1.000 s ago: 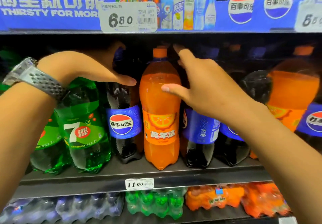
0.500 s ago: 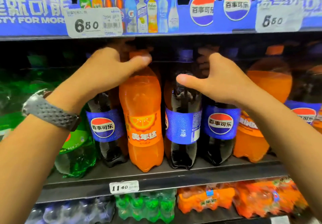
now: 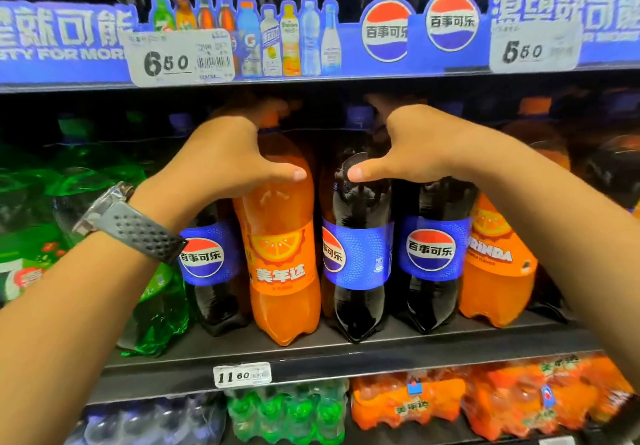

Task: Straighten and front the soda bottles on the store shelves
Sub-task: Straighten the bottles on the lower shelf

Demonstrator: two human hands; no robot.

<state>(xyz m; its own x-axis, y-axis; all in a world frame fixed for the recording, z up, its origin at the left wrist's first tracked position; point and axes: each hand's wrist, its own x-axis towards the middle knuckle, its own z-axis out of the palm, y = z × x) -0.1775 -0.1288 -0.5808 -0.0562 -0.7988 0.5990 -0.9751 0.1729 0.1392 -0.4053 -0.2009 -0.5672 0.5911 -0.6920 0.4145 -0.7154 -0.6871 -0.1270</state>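
Observation:
Large soda bottles stand in a row on the middle shelf [image 3: 311, 358]. My left hand [image 3: 221, 160] grips the shoulder of an orange Mirinda bottle [image 3: 282, 254], thumb across its front, fingers behind its neck. My right hand [image 3: 415, 147] grips the neck of a dark Pepsi bottle [image 3: 356, 254] beside it, thumb on its shoulder. That Pepsi bottle's label is turned partly to the left. Another Pepsi bottle [image 3: 433, 254] stands to the right with its logo facing out, and one more Pepsi bottle [image 3: 207, 261] stands left of the orange one.
Green 7-Up bottles [image 3: 152, 306] fill the left end of the shelf, and a second orange bottle [image 3: 495, 264] stands at the right. The shelf above [image 3: 346, 77] hangs low over the caps. Shrink-wrapped multipacks [image 3: 408, 403] sit on the shelf below.
My left hand went from a Pepsi bottle to the orange bottle and now holds its shoulder. My right hand shifted right to the dark Pepsi bottle's neck. The view has panned right.

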